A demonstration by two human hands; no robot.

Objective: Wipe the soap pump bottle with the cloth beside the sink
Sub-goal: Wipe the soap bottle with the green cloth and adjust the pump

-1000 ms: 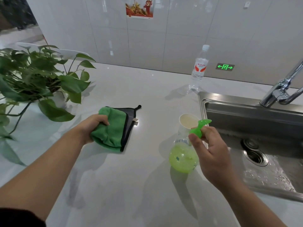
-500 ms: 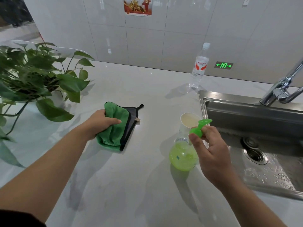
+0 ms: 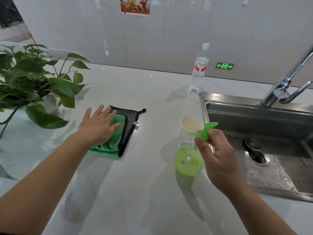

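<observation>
The soap bottle (image 3: 188, 161) stands on the table (image 3: 135, 192) just left of the sink (image 3: 254, 116), a round-bellied clear plastic flask filled with bright green liquid, narrowing to a short neck with a glossy green plastic pump head (image 3: 205, 131) whose spout points to the right. The right hand (image 3: 218, 156) has its grip closed on that pump head, thumb on the near side and fingers curled around the far side, while the flask's base rests on the table. Touching the bottle's far side is a paper cup (image 3: 190, 127), white and open-topped, upright. To the left, well apart from the bottle, lies the cloth (image 3: 116, 138), a fluffy green microfibre piece folded over a smoother dark grey layer with black edging, a small hanging loop at its far right corner and a small tag on its right edge. The left hand (image 3: 99, 126) lies flat on the cloth with palm down and fingers spread, its grip released. The table is a smooth, pale, glossy slab that mirrors the arms. The sink is brushed steel with a wet floor, a round drain (image 3: 256, 154) and a chrome tap (image 3: 286, 85) behind it. A clear plastic water bottle (image 3: 199, 68) with a red label stands at the tiled wall (image 3: 169, 31), and a leafy green plant (image 3: 33, 85) sits at the far left.
</observation>
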